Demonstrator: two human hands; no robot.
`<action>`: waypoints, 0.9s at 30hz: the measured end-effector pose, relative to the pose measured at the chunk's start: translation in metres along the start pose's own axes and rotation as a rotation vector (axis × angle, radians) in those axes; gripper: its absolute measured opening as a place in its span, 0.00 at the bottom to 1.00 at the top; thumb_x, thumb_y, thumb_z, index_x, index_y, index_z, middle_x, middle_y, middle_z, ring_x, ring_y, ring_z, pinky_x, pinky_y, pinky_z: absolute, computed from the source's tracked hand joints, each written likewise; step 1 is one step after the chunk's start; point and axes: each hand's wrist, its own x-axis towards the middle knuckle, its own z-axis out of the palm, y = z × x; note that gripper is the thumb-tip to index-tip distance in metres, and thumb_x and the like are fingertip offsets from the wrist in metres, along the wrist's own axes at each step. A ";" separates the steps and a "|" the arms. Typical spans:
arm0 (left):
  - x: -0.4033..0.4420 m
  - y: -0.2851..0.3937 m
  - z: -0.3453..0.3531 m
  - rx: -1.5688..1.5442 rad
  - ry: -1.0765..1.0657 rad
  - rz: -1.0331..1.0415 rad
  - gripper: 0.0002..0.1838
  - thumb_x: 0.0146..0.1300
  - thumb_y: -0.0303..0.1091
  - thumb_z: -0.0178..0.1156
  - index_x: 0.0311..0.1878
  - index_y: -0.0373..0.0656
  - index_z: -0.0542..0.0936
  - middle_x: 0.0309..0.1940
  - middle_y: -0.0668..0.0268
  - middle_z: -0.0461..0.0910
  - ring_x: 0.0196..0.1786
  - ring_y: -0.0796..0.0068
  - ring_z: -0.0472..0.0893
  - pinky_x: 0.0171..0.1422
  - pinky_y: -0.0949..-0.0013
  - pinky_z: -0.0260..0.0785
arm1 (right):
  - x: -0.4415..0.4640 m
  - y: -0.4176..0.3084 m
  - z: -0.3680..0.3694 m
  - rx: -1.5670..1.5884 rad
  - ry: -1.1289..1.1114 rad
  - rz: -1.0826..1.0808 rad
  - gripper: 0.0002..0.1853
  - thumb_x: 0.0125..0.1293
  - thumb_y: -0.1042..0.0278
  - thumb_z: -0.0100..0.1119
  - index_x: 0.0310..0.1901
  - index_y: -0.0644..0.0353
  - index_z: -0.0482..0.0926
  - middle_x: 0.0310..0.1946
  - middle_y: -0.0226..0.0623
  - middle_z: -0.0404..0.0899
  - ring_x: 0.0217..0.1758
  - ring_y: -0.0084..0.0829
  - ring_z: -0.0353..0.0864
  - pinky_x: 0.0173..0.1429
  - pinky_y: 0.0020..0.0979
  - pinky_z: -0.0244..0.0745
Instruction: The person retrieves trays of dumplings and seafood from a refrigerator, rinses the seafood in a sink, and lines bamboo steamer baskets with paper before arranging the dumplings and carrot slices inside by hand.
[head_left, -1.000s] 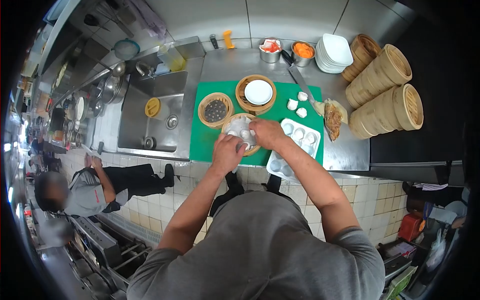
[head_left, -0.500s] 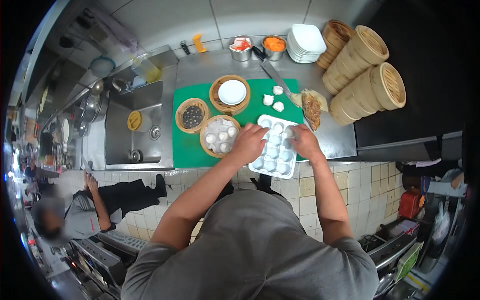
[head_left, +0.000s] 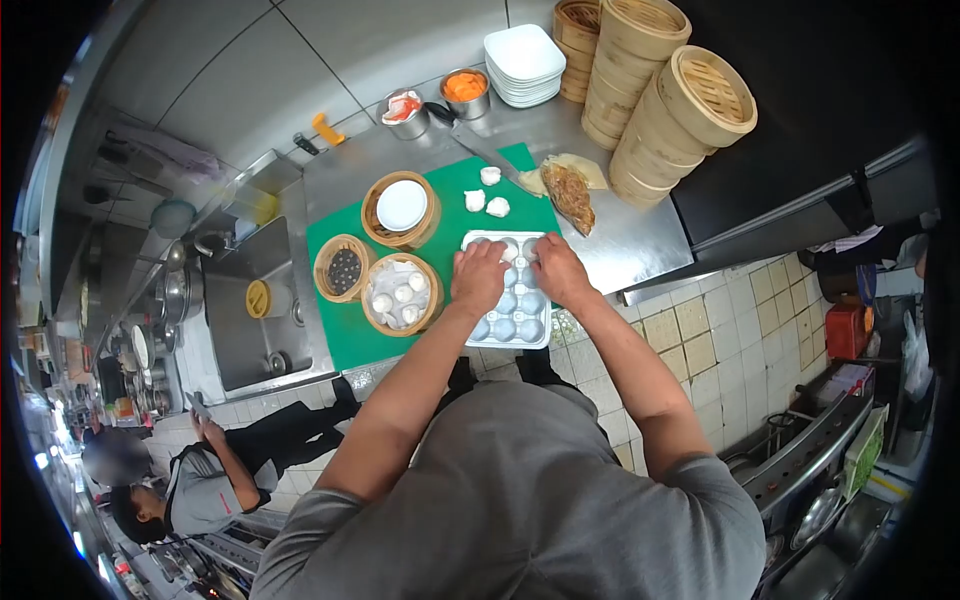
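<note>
A white plastic tray with round cups [head_left: 507, 302] lies at the counter's front edge, partly on the green cutting board [head_left: 350, 338]. My left hand [head_left: 479, 277] is closed over its far left corner, fingertips near a white piece in a cup. At the far right corner, my right hand [head_left: 560, 270] has its fingers bent together; whatever they hold is hidden. Left of the tray, a bamboo steamer [head_left: 434, 312] holds several white dumplings [head_left: 404, 294] on paper. Three more white pieces [head_left: 475, 201] sit on the board beyond the tray.
Two other steamers stand on the board, one with a white dish [head_left: 401, 206], one with a dark perforated liner [head_left: 344, 269]. A cleaver [head_left: 487, 155], browned food [head_left: 570, 195], stacked plates [head_left: 525, 65] and tall steamer stacks [head_left: 665, 125] lie beyond. A sink [head_left: 262, 335] is left; a co-worker [head_left: 205, 485] stands nearby.
The whole view has turned and shifted. My left hand has slid from the tray's left side to its far left cups. My right hand remains at the far right corner, fingers drawn in.
</note>
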 end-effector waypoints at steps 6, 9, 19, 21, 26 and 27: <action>-0.004 -0.009 0.015 -0.021 0.132 0.088 0.14 0.69 0.38 0.65 0.55 0.48 0.82 0.59 0.68 0.81 0.64 0.61 0.75 0.65 0.52 0.63 | 0.000 -0.006 0.000 -0.112 0.049 -0.133 0.14 0.61 0.79 0.59 0.50 0.65 0.79 0.59 0.51 0.80 0.63 0.52 0.80 0.63 0.47 0.81; -0.004 -0.011 0.016 0.002 0.183 0.147 0.14 0.66 0.36 0.67 0.53 0.47 0.83 0.61 0.67 0.82 0.65 0.61 0.76 0.66 0.52 0.64 | 0.002 -0.009 -0.006 -0.146 -0.026 -0.144 0.15 0.61 0.79 0.58 0.51 0.64 0.79 0.60 0.49 0.81 0.63 0.50 0.80 0.63 0.46 0.81; 0.015 -0.009 -0.009 -0.109 0.079 0.127 0.15 0.61 0.29 0.69 0.50 0.46 0.79 0.48 0.59 0.85 0.59 0.54 0.78 0.64 0.49 0.66 | 0.017 -0.024 -0.015 -0.158 -0.155 -0.067 0.13 0.65 0.77 0.57 0.51 0.61 0.76 0.52 0.55 0.77 0.52 0.58 0.85 0.54 0.53 0.83; 0.017 -0.009 -0.019 -0.182 0.033 0.123 0.15 0.61 0.27 0.69 0.50 0.44 0.78 0.46 0.57 0.85 0.58 0.50 0.78 0.62 0.46 0.68 | 0.021 -0.027 -0.019 -0.139 -0.199 -0.042 0.15 0.65 0.76 0.58 0.53 0.60 0.73 0.53 0.57 0.76 0.52 0.61 0.84 0.54 0.55 0.83; 0.026 -0.020 -0.018 -0.262 0.009 0.033 0.18 0.61 0.28 0.69 0.54 0.45 0.79 0.45 0.57 0.86 0.58 0.51 0.78 0.63 0.46 0.70 | 0.024 -0.038 -0.025 -0.136 -0.214 -0.027 0.15 0.64 0.76 0.59 0.53 0.60 0.73 0.53 0.56 0.75 0.52 0.61 0.83 0.55 0.56 0.82; 0.024 -0.022 -0.019 -0.275 0.015 0.062 0.19 0.60 0.28 0.70 0.55 0.45 0.80 0.44 0.58 0.86 0.58 0.51 0.78 0.63 0.46 0.70 | 0.023 -0.039 -0.024 -0.137 -0.216 -0.026 0.16 0.63 0.77 0.61 0.52 0.60 0.73 0.53 0.56 0.75 0.52 0.61 0.83 0.55 0.56 0.81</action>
